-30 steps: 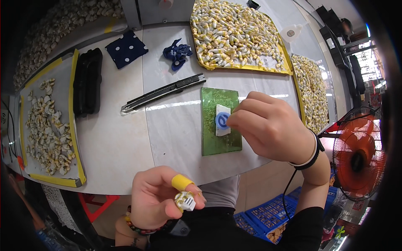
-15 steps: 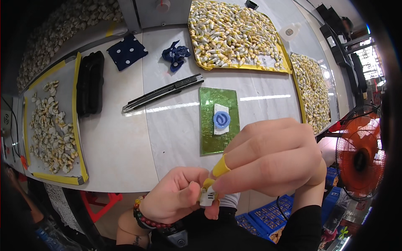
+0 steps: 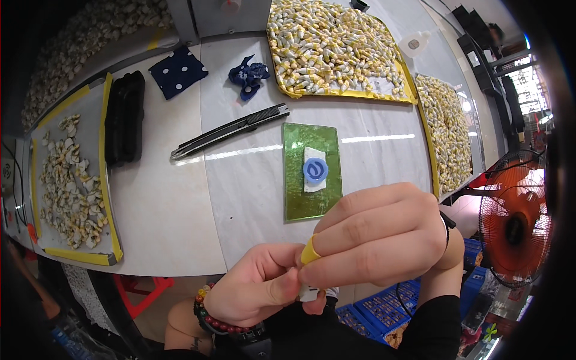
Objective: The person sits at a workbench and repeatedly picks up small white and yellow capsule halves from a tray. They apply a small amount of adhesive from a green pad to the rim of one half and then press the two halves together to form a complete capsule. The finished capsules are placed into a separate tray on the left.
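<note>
Low in front of me, my left hand (image 3: 255,288) pinches a small white piece (image 3: 308,294) with dark marks on its side. My right hand (image 3: 384,234) is closed over the piece's top from the right, its fingertips meeting the left thumb and fingers. A yellow finger cot (image 3: 309,251) covers one right fingertip. Most of the piece is hidden by the fingers. Just beyond my hands lies a green translucent plate (image 3: 294,204). On it sits a white strip (image 3: 314,152) with a blue round thing (image 3: 315,171) on top, marked by a dark curved groove.
A black utility knife (image 3: 231,132) lies left of the plate. Behind it are a dotted navy cloth (image 3: 178,72) and a crumpled blue cloth (image 3: 248,77). Yellow-edged trays (image 3: 414,90) of small white-and-yellow pieces stand at back right; another tray (image 3: 110,210) is left, beside a black holder (image 3: 125,120).
My right hand has shifted slightly down and left, its fingers covering more of the small white piece. The left hand keeps its pinch. The whole view has shifted a little.
</note>
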The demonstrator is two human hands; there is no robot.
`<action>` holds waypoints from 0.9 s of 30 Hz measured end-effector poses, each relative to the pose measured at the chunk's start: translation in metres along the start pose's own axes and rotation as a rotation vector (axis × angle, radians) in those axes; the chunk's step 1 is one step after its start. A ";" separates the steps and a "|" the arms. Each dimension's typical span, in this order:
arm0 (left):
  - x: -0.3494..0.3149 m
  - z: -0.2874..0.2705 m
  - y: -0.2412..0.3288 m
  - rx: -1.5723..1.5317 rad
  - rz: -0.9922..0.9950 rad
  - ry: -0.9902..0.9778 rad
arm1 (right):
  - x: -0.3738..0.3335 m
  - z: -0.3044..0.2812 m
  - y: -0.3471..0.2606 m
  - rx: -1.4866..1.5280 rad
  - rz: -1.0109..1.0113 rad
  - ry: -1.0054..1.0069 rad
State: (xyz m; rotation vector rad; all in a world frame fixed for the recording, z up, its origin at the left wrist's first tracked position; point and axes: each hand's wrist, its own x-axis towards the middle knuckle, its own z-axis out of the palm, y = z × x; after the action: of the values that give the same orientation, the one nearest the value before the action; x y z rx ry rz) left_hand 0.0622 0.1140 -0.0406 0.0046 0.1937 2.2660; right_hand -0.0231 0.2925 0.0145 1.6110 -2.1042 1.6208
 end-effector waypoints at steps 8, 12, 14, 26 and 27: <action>-0.001 0.001 0.003 0.062 0.007 -0.010 | 0.000 0.001 -0.004 0.005 0.014 -0.006; -0.001 0.012 0.008 0.295 0.061 0.228 | -0.004 -0.002 -0.008 -0.095 0.017 -0.034; 0.001 0.008 0.004 0.390 0.180 0.286 | -0.008 -0.012 -0.017 -0.240 0.088 -0.019; -0.008 -0.005 0.008 0.380 0.395 0.303 | -0.117 -0.194 -0.004 -0.995 1.030 -0.049; -0.009 -0.005 0.010 0.383 0.396 0.311 | -0.125 -0.193 0.003 -0.991 1.024 -0.031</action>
State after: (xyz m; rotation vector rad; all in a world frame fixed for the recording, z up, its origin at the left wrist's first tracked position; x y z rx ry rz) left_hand 0.0602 0.1004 -0.0434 -0.1178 0.8546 2.5751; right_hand -0.0668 0.5176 0.0297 0.2316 -3.1325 0.2765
